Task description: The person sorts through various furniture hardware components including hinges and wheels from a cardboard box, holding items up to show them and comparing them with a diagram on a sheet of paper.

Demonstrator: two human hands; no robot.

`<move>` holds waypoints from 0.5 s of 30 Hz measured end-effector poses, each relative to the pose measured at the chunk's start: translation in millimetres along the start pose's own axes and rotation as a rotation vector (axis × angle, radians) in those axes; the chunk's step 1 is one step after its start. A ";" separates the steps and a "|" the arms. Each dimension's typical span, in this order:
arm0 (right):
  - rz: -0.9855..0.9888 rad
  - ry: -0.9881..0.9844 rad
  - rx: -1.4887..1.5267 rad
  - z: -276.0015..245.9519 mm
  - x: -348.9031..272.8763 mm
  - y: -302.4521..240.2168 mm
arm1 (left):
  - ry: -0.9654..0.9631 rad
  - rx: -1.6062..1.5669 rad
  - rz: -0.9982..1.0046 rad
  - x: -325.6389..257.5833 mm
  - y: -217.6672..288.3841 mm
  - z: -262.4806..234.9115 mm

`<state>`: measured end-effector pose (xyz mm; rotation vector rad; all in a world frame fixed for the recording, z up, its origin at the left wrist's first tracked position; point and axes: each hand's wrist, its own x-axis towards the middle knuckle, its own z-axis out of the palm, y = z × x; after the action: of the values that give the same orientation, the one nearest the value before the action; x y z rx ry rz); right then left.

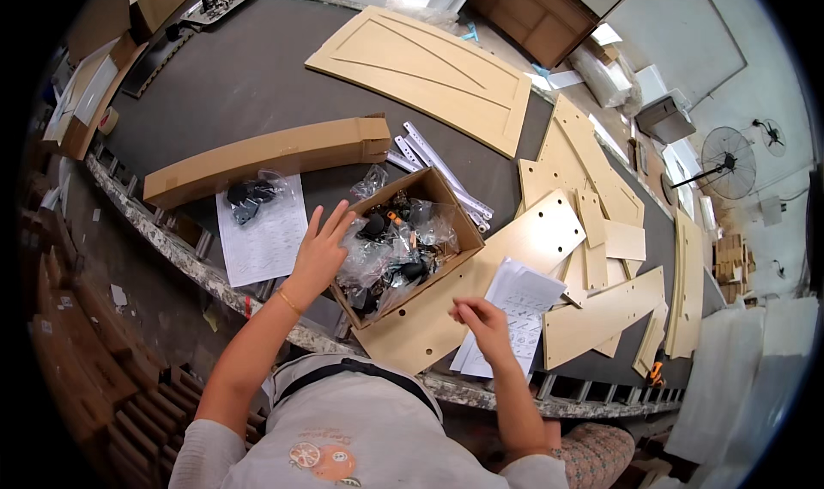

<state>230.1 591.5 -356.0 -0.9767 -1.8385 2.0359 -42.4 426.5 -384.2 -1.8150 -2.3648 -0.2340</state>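
An open cardboard box (pixel 461 199) filled with clear plastic bags of black and metal fittings sits before me. My left hand (pixel 321 250) is at its left side, fingers spread and holding nothing. To the right of the box, my right hand (pixel 486 328) is closed, thumb against fingers; anything in its pinch is too small to make out. Beneath that hand lie printed sheets (pixel 515 296) and a long pale wood panel (pixel 532 236). Left of the box, a bag of black parts (pixel 251 199) rests on another printed sheet (pixel 262 253).
A long closed carton (pixel 266 152) lies behind the left sheet. Metal drawer rails (pixel 442 171) are behind the box. A grooved wood panel (pixel 429 72) lies at the far side, and several loose boards (pixel 601 313) are piled at right. An orange-handled tool (pixel 657 375) is near the table's right edge.
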 end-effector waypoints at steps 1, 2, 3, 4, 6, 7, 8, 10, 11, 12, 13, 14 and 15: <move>-0.021 0.039 -0.167 -4.3 19.6 23.5 | -0.017 -0.004 0.014 -3.4 2.5 1.1; -0.076 0.087 -0.333 -7.5 40.1 38.2 | -0.034 -0.008 0.029 -5.6 5.5 1.3; -0.128 0.131 -0.499 -7.8 59.3 44.1 | -0.090 -0.064 -0.010 -7.6 9.5 -2.2; -0.332 0.144 -0.546 -1.2 78.1 33.4 | -0.075 -0.075 -0.043 -9.9 13.4 2.4; -0.647 0.216 -0.709 7.7 116.2 23.7 | -0.059 -0.097 -0.094 -16.9 19.9 10.7; -0.811 0.232 -0.788 15.1 131.4 6.4 | -0.088 -0.089 -0.112 -19.4 23.9 12.3; -0.760 0.181 -0.883 19.9 142.8 -3.6 | -0.097 -0.075 -0.146 -21.6 27.9 19.9; -0.646 0.150 -1.123 22.9 163.2 -6.6 | -0.080 -0.123 -0.199 -25.5 31.1 39.0; -0.652 0.176 -1.134 21.0 169.2 -7.8 | -0.097 -0.142 -0.212 -23.5 30.0 39.9; -0.656 0.209 -1.146 18.5 167.5 -6.9 | -0.115 -0.160 -0.218 -21.1 28.6 39.6; -0.682 0.261 -1.065 17.3 158.0 -9.7 | -0.131 -0.183 -0.228 -19.3 28.2 39.9; -0.708 0.315 -0.997 14.3 146.3 -16.0 | -0.105 -0.174 -0.223 -19.7 28.2 43.1; -0.732 0.374 -0.930 11.7 134.5 -17.1 | -0.079 -0.165 -0.213 -22.4 24.6 46.4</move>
<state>117.5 663.0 -382.8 -0.6053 -2.4124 0.5158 -14.0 421.6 -433.5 -1.6639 -2.6682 -0.4011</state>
